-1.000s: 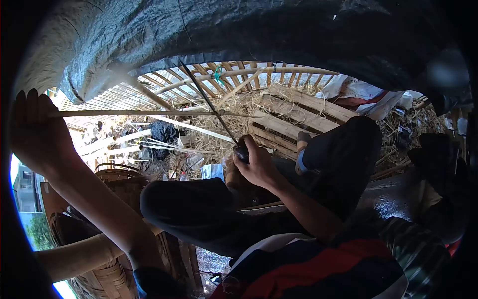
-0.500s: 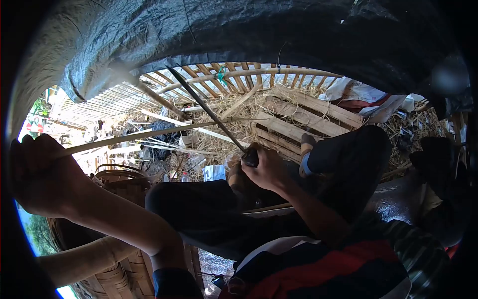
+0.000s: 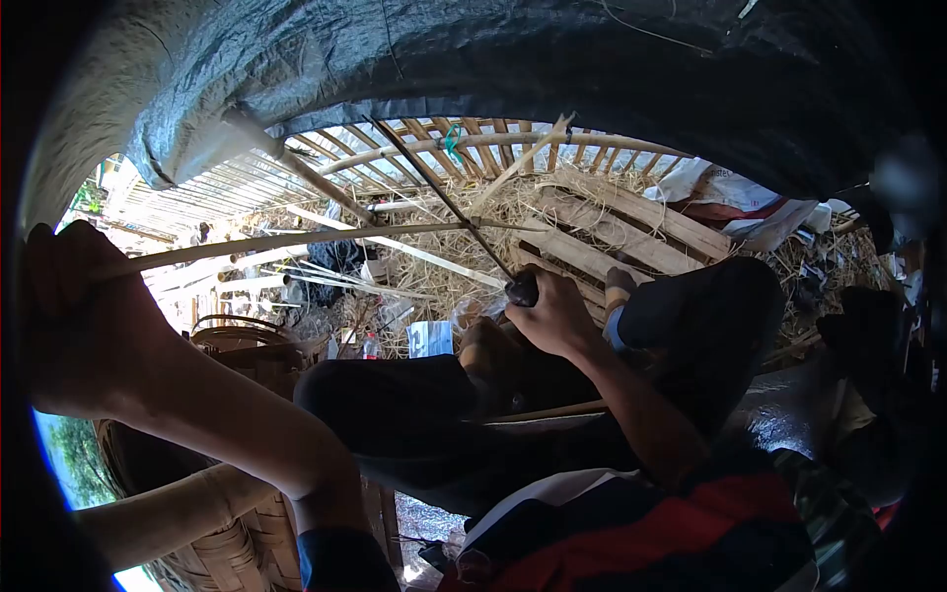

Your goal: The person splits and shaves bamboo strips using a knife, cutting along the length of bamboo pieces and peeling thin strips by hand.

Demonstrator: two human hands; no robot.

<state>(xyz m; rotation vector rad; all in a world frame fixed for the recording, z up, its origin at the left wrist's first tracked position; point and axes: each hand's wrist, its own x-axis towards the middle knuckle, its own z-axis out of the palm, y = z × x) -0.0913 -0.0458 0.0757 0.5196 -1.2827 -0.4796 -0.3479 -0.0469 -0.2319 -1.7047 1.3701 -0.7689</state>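
My left hand, at the far left, is closed around one end of a long, thin bamboo strip. The strip reaches across to the middle of the view. My right hand grips the dark handle of a long-bladed knife, its blade slanting up and to the left. Blade and strip cross near the strip's far end. A pale, split-ended bamboo sliver rises at that crossing; whether it is joined to the strip I cannot tell.
Wooden planks and straw-like shavings cover the ground ahead, before a slatted bamboo fence. A dark tarp hangs overhead. Woven baskets and a thick bamboo pole are at lower left.
My right hand and the knife have shifted slightly right, and the crossing has moved further along the strip. The pale sliver now stands higher. My left hand has risen slightly, still holding the strip.
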